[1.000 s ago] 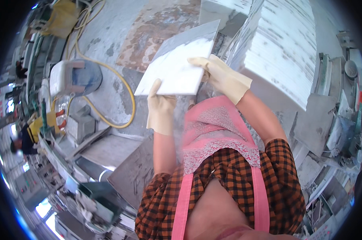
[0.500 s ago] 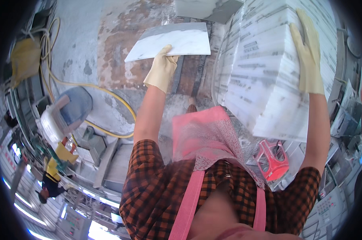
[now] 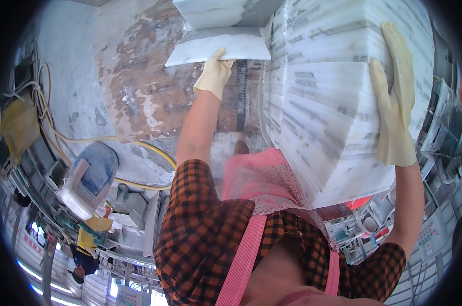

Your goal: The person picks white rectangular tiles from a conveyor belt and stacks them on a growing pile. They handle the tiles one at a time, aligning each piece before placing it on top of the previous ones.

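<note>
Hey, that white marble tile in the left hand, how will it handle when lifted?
The marble tile looks stiff: it juts out flat from the left hand, gripped at one edge. Probably heavy for its thinness. Likely brittle at the corners, so bumping the tile stack risks chipping.

Smooth veined marble tile [image 3: 218, 47], rubber gloves [image 3: 214, 76]

Cream gloves [image 3: 214, 76], checked sleeves, pink apron [image 3: 251, 255]

Single head view, worn on my head, looking steeply down past my chest to the floor [image 3: 139, 92]. My forearms enter from 6 o'clock, close in. Rim bends edges; the stacked slabs [image 3: 333, 102] fill 1 to 3 o'clock.
</note>
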{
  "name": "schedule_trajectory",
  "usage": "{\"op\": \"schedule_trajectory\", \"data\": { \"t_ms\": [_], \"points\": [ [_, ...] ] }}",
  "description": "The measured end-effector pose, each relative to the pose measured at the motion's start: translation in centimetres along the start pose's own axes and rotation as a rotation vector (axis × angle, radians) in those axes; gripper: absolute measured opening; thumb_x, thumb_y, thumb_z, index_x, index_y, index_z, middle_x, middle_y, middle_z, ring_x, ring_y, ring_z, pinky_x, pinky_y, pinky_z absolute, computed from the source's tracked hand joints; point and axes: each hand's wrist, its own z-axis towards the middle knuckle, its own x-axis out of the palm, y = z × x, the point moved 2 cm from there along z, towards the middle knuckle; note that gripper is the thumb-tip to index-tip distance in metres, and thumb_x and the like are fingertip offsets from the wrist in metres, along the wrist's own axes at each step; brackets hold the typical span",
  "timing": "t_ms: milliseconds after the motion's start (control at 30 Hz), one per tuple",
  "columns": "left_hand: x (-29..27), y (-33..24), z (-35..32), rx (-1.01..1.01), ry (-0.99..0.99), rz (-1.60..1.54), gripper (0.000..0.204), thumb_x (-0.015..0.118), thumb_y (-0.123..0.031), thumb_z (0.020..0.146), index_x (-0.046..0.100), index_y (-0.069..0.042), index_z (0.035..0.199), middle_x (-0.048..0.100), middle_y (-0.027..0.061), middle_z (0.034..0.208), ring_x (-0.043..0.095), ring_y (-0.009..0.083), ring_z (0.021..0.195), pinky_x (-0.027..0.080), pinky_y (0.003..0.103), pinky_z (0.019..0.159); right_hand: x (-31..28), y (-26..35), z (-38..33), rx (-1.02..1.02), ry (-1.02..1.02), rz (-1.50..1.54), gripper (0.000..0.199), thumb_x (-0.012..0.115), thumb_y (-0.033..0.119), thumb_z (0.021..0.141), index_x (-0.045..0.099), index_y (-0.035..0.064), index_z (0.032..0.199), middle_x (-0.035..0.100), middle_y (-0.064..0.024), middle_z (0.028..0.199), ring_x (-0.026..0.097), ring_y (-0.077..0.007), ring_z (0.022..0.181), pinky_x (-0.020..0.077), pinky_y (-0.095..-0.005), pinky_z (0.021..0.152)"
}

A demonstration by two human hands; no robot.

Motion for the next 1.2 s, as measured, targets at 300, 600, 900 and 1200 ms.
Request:
{"op": "schedule_trajectory", "data": {
  "t_ms": [300, 600, 900, 1200],
  "points": [
    [0.9, 1.4, 2.4, -0.013, -0.003, 0.067, 0.031, 0.051, -0.001, 0.092, 0.044, 0.006, 0.121, 0.053, 0.0186, 0.125, 0.057, 0.0321, 0.113, 0.05, 0.045, 0.099, 0.0, 0.7, 0.2, 0.051, 0.025, 0.062, 0.047, 0.051, 0.013, 0.092, 0.045, 0.0015, 0.137, 0.041, -0.0159, 0.145, 0.034, -0.0282, 0.137, 0.0225, -0.0372, 0.114],
    [7.9, -1.6, 2.7, 0.011, 0.317, 0.384, 0.063, 0.056, -0.026, 0.094, 0.029, 0.011, 0.137, 0.042, 0.0272, 0.136, 0.048, 0.0372, 0.123, 0.046, 0.044, 0.103, -0.3, 1.1, 0.4, 0.067, 0.057, 0.024, 0.048, 0.05, 0.014, 0.093, 0.044, 0.0006, 0.138, 0.039, -0.0161, 0.146, 0.031, -0.0287, 0.138, 0.0199, -0.0374, 0.115],
    [-1.2, -11.9, 10.0, 0.312, -0.15, 0.987, 0.048, 0.053, -0.006, 0.085, 0.048, 0.004, 0.132, 0.059, 0.0177, 0.124, 0.057, 0.0249, 0.115, 0.048, 0.033, 0.09, -0.9, 1.1, 0.9, 0.081, 0.119, 0.002, 0.048, 0.052, 0.012, 0.091, 0.045, 0.0002, 0.137, 0.041, -0.0179, 0.144, 0.035, -0.0324, 0.135, 0.0222, -0.0405, 0.113],
    [-4.1, -13.6, 19.7, 0.568, 0.078, 1.049, 0.054, 0.047, 0.011, 0.074, 0.051, 0.003, 0.127, 0.06, 0.0132, 0.118, 0.054, 0.0213, 0.109, 0.038, 0.029, 0.095, -1.3, -0.3, 1.3, 0.135, 0.362, -0.122, 0.059, 0.041, 0.013, 0.092, 0.025, -0.0064, 0.145, 0.023, -0.0231, 0.152, 0.019, -0.0352, 0.143, 0.0118, -0.0436, 0.116]
  ]
}}
